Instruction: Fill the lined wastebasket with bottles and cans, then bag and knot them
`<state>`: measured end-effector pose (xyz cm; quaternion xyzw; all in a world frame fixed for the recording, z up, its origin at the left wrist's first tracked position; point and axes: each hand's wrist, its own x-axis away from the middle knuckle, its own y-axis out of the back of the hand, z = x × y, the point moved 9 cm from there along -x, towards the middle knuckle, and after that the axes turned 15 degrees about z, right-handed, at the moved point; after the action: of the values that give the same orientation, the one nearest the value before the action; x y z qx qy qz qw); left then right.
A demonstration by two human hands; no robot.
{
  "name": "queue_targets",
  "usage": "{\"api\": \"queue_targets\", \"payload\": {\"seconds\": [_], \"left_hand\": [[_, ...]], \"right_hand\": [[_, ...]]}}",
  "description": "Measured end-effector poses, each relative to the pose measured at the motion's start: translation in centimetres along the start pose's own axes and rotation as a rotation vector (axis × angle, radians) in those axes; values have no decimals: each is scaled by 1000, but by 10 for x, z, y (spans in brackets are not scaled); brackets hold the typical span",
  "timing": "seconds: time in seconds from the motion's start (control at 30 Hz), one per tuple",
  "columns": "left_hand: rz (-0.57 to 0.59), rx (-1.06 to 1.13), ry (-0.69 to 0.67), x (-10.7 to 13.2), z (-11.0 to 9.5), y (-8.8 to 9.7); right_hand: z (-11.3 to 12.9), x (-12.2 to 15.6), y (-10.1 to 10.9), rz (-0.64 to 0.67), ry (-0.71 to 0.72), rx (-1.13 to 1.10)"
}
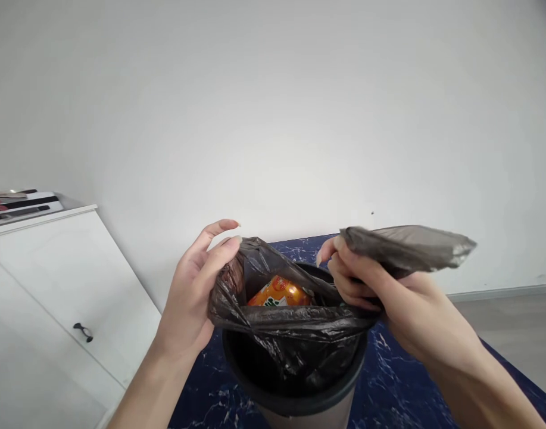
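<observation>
A black plastic garbage bag (pixel 295 342) is gathered up out of a round trash can (pixel 299 406) with a dark rim. Its mouth gapes between my hands, and an orange drink can (pixel 284 292) shows inside. My left hand (pixel 201 277) pinches the bag's left edge between thumb and fingers, the index finger raised. On the other side, my right hand (pixel 366 277) is closed around the bunched right edge. A loose flap of the bag sticks out to the right over that hand. The bag's lower part is hidden inside the trash can.
The trash can stands on a dark blue marble-patterned surface (pixel 219 387) against a white wall (pixel 290 119). A white cabinet (pixel 67 286) with a black handle is at the left, with several items on top. Grey floor (pixel 518 319) shows at the right.
</observation>
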<state>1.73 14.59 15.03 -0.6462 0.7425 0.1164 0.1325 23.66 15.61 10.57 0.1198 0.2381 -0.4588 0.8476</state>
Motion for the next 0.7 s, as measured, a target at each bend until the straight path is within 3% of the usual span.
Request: {"api": "queue_targets", "payload": {"seconds": [0.13, 0.23, 0.5, 0.7], "left_hand": [[-120, 106, -108, 1, -2, 8], [-149, 143, -185, 3, -7, 11], [-124, 116, -264, 10, -30, 6], [-168, 139, -321, 14, -46, 10]], "right_hand": [[6, -4, 2, -89, 146, -207], [14, -2, 2, -192, 252, -261], [44, 6, -11, -292, 387, -192], [79, -11, -20, -283, 505, -107]]}}
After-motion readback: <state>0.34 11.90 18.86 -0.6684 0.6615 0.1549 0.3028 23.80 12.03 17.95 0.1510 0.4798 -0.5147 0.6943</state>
